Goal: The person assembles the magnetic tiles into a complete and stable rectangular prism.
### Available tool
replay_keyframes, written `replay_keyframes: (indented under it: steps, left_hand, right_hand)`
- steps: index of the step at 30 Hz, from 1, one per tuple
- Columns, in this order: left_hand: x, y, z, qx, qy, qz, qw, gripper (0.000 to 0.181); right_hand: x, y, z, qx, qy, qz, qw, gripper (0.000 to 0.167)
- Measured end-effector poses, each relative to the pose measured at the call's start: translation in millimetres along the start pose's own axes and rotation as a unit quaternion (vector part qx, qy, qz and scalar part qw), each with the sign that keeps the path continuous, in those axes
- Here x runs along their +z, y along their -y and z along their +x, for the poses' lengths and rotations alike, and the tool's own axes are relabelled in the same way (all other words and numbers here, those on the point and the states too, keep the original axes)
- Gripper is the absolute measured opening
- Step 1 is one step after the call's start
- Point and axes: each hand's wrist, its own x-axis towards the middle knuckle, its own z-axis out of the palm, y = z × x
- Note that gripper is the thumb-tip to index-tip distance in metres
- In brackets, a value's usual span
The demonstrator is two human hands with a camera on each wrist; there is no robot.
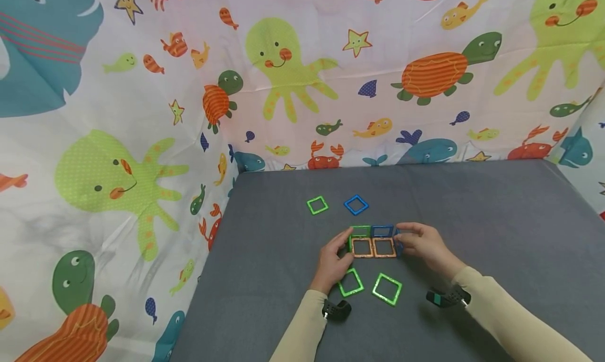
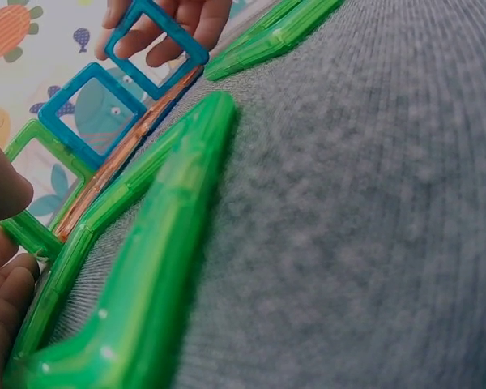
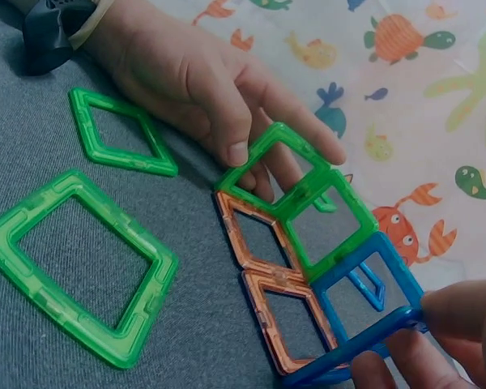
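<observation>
Two orange squares (image 1: 362, 257) (image 3: 262, 304) lie flat side by side. Behind them stand a green square (image 3: 352, 203) and a blue square (image 3: 328, 304). My left hand (image 1: 332, 262) pinches another green square (image 3: 251, 151) raised at the left end, its thumb and fingers on either side in the left wrist view. At the right end, my right hand (image 1: 427, 246) (image 3: 462, 332) grips a second blue square (image 2: 201, 55) (image 3: 348, 348) that stands up from the orange one.
Two loose green squares (image 1: 387, 301) (image 3: 130, 348) lie flat in front of the joined pieces. Behind, a green square (image 1: 317, 212) and a blue square (image 1: 356, 213) lie on the grey table (image 1: 264, 257). A cloth printed with sea animals (image 1: 302, 136) hangs at the back and left.
</observation>
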Motion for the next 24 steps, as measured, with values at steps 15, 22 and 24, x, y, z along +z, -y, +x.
replay_keyframes:
  steps: [15,22,24]
  left_hand:
    - [0.3,-1.2,-0.1,0.008,-0.002,0.006,0.9999,0.064]
    - [0.3,-1.5,0.5,0.011,-0.004,0.007,0.9999,0.065]
    - [0.7,-1.3,0.4,0.009,-0.006,0.008,0.9999,0.065]
  right_hand:
    - [-2,-3,6.6,-0.002,0.015,-0.014,0.9998,0.052]
    - [-9,-4,13.6,0.009,0.046,-0.008,0.9989,0.053]
    - [-11,-4,16.1,0.013,0.055,-0.006,0.9984,0.054]
